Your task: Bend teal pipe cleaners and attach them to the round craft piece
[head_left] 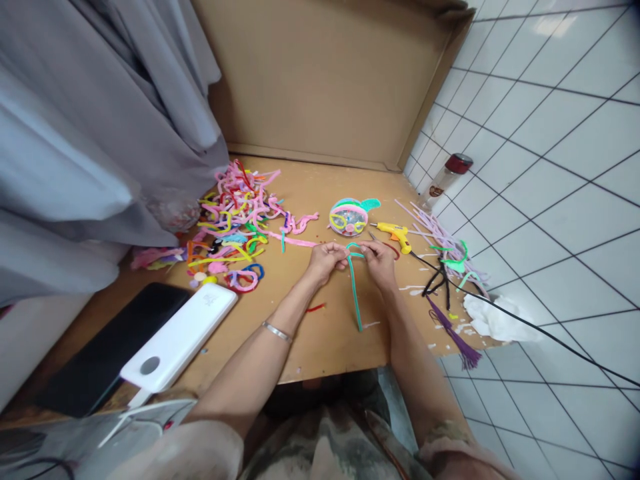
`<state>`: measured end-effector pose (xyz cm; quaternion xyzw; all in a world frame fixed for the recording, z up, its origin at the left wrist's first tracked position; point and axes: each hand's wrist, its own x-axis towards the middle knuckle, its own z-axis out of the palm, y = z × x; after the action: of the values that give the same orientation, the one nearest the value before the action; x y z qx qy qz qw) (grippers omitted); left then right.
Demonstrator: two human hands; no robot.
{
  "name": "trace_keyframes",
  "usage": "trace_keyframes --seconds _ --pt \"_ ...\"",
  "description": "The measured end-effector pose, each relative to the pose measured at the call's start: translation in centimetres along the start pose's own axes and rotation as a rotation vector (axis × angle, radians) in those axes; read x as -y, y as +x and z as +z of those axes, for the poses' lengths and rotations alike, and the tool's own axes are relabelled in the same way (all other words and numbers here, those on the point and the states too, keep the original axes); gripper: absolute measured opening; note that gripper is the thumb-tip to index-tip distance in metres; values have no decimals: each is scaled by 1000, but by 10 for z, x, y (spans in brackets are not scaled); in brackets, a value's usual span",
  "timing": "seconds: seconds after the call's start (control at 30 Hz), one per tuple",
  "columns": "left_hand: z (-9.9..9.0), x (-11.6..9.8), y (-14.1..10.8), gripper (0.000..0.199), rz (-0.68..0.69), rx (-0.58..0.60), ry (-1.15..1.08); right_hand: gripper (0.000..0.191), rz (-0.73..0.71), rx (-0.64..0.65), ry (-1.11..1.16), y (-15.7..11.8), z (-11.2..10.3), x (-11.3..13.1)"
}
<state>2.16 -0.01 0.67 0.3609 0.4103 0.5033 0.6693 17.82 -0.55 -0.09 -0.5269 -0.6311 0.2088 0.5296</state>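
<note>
The fingertips of the left hand [327, 261] hide part of the green stem [355, 293], so the exact pinch is hard to make out; both hands have their fingers closed on it, the right hand [379, 261] at the other end of its bent top, the loose tail running down between the forearms – whether that tail touches the surface [320, 347], I cannot tell; the heap [237, 210] buries many of its own strands, the cord [540, 327] is cut off at the right edge, and the black slab [120, 343] lies partly under the white power bank [180, 337]; the stem looks fuzzy and thin, its top folded into a narrow loop; beyond the hands sits a round ornament [349, 219] with pink and green fuzzy rims – its middle glossy; beside it lies a yellow plastic glue gun [395, 235]; a purple tassel [457, 337] and crumpled white tissue [497, 317] lie to the right.
</note>
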Motion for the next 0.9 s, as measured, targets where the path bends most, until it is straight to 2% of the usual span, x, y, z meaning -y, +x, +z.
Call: trace_keyframes --seconds 0.27,0.9 --pt "0 0 -2 15 -7 29 13 23 -16 54 -56 2 -2 -2" --pt "2 4 -3 18 -24 47 42 19 -89 49 -66 1 -2 -2"
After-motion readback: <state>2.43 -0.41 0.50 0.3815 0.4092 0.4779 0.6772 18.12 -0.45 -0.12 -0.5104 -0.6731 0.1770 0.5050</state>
